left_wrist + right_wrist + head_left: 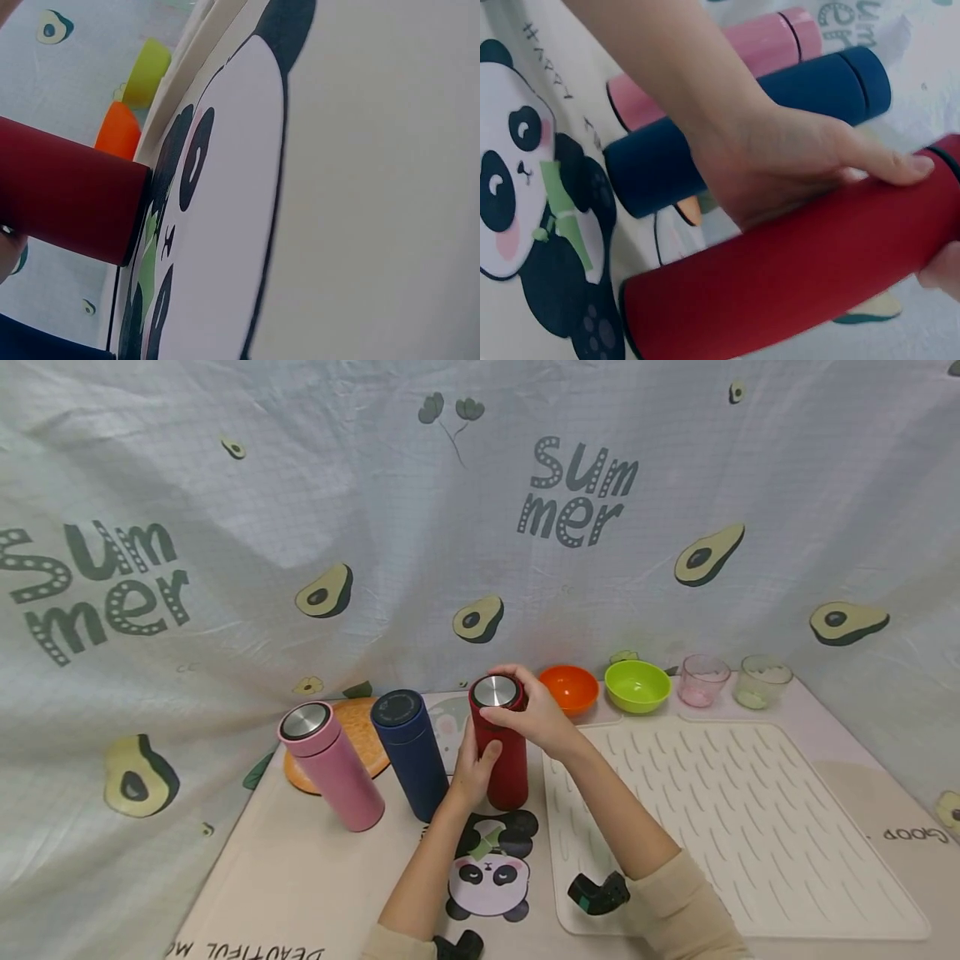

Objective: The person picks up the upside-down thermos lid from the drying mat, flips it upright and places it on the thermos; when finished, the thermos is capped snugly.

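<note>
A red thermos flask [510, 781] with a steel-topped lid [497, 692] stands upright on the printed tabletop, just behind the panda picture. My left hand [472, 772] grips its body from the left, thumb along the near side. At the top, my right hand [542, 717] holds the lid, thumb in front and fingers behind. Most of the left fingers are hidden behind the flask [780, 277] in the right wrist view. A navy blue thermos [411, 760] stands just left of the left hand, and a pink thermos [337, 777] is farther left.
An orange round mat [352, 727] lies behind the pink and blue flasks. Along the back stand an orange bowl [572, 689], a green bowl [637, 687] and two glass cups, one pinkish [703, 681]. A cream ridged mat [720, 827] covers the right side.
</note>
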`<state>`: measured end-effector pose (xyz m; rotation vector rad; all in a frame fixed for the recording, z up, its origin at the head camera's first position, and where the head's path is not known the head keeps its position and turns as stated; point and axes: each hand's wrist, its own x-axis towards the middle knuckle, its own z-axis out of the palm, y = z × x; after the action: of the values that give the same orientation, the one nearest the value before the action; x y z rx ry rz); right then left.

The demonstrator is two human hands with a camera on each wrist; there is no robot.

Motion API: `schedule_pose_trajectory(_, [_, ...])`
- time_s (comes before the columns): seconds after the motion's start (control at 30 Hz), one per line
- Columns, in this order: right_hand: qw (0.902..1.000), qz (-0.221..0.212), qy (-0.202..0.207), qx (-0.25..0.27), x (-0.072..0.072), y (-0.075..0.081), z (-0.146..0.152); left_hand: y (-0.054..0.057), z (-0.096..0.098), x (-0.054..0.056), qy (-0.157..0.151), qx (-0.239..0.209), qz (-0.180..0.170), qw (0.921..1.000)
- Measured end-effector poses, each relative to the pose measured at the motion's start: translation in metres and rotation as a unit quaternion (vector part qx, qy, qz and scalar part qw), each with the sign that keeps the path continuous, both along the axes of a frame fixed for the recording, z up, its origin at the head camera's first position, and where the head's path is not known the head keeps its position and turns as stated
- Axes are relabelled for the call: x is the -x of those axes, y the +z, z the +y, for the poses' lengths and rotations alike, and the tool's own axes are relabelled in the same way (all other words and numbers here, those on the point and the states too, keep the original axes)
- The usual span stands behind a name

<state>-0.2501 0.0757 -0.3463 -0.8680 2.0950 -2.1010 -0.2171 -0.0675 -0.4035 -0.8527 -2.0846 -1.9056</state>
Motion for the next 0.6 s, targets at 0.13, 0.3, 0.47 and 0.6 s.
schedule_pose_trajectory(0.13, [0.9999, 0.003, -0.005, -0.013, -0.0007, 0.0005, 0.0001, 0.0002, 0.0005, 0.0005, -0.001, -0.001, -0.004, 1.0000])
schedule_pose_trajectory(0.3, [0.9990, -0.005, 0.040, 0.016, -0.0007, 0.0013, 0.0029, 0.0000, -0.0001, -0.0004, 0.007, -0.001, 0.001, 1.0000])
schedule_pose_trajectory(0.47, [0.9996, -0.013, 0.011, 0.023, -0.0014, 0.0003, 0.0003, 0.0001, -0.0013, -0.0003, 0.000, 0.003, -0.003, 1.0000])
schedule_pose_trajectory(0.6, [0.9997, -0.015, 0.016, 0.011, -0.0015, -0.0020, 0.0001, -0.0007, -0.0022, -0.0007, 0.000, 0.003, -0.003, 1.0000])
